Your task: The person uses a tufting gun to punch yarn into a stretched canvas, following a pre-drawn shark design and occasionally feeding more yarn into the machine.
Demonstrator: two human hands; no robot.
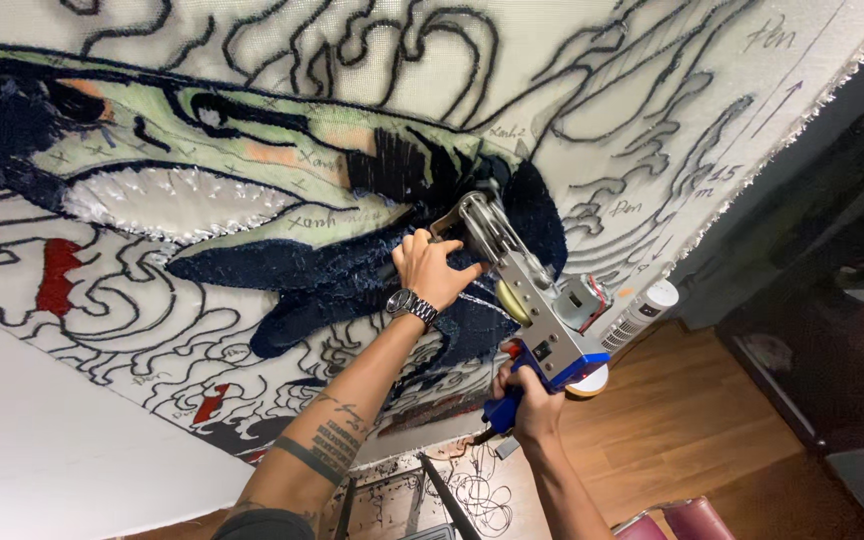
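A large off-white stretched tufting cloth (652, 120), drawn over with black outlines, filled most of the frame from upper left to right. Its left and centre held finished patches: dark navy pile, pale green, a white jagged band and small red spots. By that showing, the work looked partly done; the outlined swirls across the top, right and lower left remained bare.

Below it, at the lower right, lay a brown wooden floor (692, 430).

The silver and blue handheld tufting gun (537, 310) sat at centre, its long axis running from lower right up to upper left, its nose pressed into the navy pile (352, 270).

The left hand (432, 270), wearing a metal wristwatch (413, 305), curled around the gun's front bracket, grip pressed together on it. The right hand (527, 400) clenched the blue handle from beneath.
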